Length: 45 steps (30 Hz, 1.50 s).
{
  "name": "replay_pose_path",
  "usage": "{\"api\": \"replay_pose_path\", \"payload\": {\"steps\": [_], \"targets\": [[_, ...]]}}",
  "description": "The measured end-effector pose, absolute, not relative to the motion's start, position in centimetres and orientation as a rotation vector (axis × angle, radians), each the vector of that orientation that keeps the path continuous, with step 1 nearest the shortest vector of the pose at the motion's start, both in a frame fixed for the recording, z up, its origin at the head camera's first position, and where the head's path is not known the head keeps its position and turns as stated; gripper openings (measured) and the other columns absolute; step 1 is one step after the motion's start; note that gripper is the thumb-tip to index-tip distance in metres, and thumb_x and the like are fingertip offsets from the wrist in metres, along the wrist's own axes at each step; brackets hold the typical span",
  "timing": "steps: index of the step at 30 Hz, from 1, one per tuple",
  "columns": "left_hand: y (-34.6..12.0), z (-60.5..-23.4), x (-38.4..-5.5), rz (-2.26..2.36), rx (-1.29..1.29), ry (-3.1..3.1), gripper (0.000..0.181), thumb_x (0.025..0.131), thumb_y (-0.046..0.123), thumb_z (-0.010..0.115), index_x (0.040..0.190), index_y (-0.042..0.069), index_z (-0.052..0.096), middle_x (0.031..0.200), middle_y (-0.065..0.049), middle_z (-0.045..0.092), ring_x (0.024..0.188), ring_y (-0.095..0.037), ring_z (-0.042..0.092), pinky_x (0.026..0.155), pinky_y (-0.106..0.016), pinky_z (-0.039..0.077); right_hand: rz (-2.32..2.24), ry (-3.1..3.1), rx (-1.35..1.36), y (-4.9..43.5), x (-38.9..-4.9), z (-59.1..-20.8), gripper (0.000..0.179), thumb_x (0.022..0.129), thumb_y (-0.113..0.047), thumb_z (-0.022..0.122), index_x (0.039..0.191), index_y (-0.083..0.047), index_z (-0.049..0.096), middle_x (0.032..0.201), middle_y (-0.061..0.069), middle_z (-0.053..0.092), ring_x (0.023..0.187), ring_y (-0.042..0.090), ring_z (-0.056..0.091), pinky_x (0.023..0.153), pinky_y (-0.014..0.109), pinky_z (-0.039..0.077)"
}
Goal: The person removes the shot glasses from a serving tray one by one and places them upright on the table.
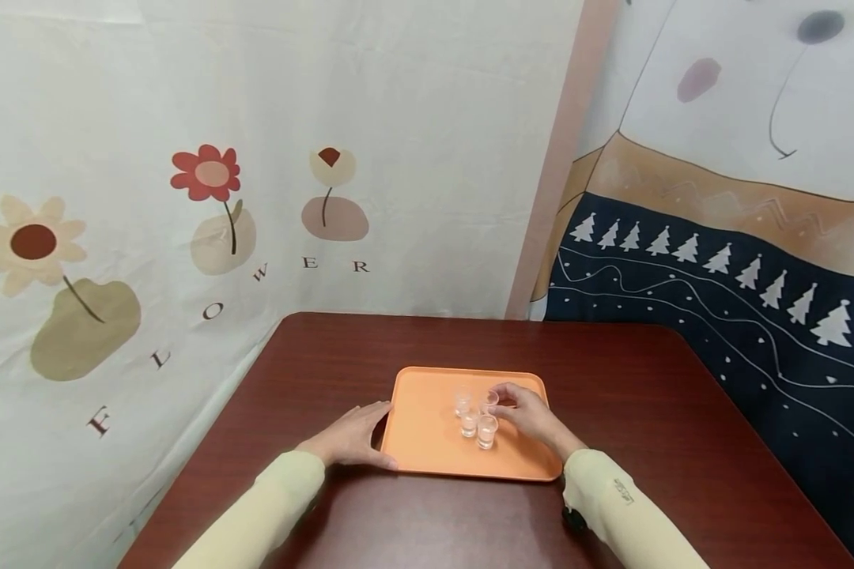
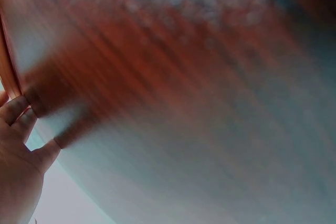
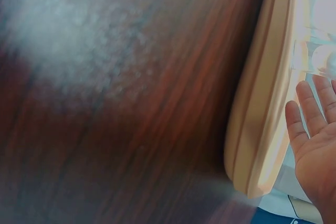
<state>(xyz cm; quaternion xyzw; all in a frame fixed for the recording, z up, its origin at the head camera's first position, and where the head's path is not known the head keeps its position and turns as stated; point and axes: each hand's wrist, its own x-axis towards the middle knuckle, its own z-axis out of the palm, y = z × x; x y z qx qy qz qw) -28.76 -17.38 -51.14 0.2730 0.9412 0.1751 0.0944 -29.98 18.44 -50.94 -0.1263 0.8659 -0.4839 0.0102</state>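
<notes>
An orange tray (image 1: 427,446) lies on the table, with several small clear cups (image 1: 485,433) standing close together on its right half. My left hand (image 1: 352,437) rests against the tray's left edge, thumb near the front corner and fingers spread further back. In the left wrist view, part of that hand (image 2: 21,156) shows by a strip of the tray's rim. My right hand (image 1: 530,415) reaches over the tray's right side and pinches the back right cup (image 1: 491,399) between thumb and fingers. The right wrist view shows that hand (image 3: 320,135) beside the tray's rim (image 3: 257,103); its thumb is out of frame.
The dark red-brown wooden table (image 1: 470,521) extends around the tray on all sides. Behind it hangs a white cloth (image 1: 427,158) with printed flowers and letters. A second printed cloth (image 1: 719,332) with white trees hangs at the right.
</notes>
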Motion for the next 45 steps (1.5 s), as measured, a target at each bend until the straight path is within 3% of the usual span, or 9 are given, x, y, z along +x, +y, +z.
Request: {"api": "replay_pose_path", "payload": {"steps": [17, 22, 32, 45], "targets": [[-17.1, -51.4, -28.3, 0.544, 0.814, 2.778, 0.118, 0.068, 0.072, 0.076, 0.151, 0.0, 0.036, 0.152, -0.02, 0.04, 0.142, -0.034, 0.036, 0.114, -0.055, 0.026, -1.548, 2.8, -0.206, 21.2, -30.1, -49.8, 0.03, 0.091, -0.017, 0.073, 0.117, -0.005, 0.066, 0.107, 0.006, 0.069, 0.097, 0.024, 0.066, 0.079, 0.036, 0.056], [-17.3, -51.2, -28.1, 0.537, 0.801, 2.782, 0.118, 0.068, 0.073, 0.075, 0.152, 0.001, 0.036, 0.152, -0.019, 0.04, 0.142, -0.033, 0.035, 0.115, -0.055, 0.025, -1.568, 2.835, -0.147, 22.2, -30.6, -49.4, 0.03, 0.092, -0.018, 0.073, 0.117, -0.004, 0.065, 0.109, 0.01, 0.069, 0.099, 0.026, 0.065, 0.079, 0.036, 0.056], [-17.5, -51.1, -28.2, 0.543, 0.792, 2.785, 0.118, 0.068, 0.075, 0.074, 0.152, 0.002, 0.036, 0.153, -0.018, 0.04, 0.143, -0.032, 0.034, 0.115, -0.055, 0.024, -1.588, 2.913, 0.057, 25.0, -31.2, -48.9, 0.04, 0.095, -0.024, 0.069, 0.126, 0.0, 0.059, 0.117, 0.019, 0.066, 0.109, 0.034, 0.064, 0.094, 0.047, 0.052], [-17.5, -51.1, -28.4, 0.557, 0.814, 2.787, 0.118, 0.067, 0.072, 0.076, 0.152, 0.001, 0.036, 0.152, -0.019, 0.041, 0.141, -0.033, 0.036, 0.114, -0.055, 0.026, -1.607, 2.904, 0.384, 28.6, -31.1, -49.2, 0.05, 0.096, -0.034, 0.067, 0.132, -0.001, 0.055, 0.125, 0.023, 0.06, 0.11, 0.033, 0.057, 0.088, 0.041, 0.05]]}}
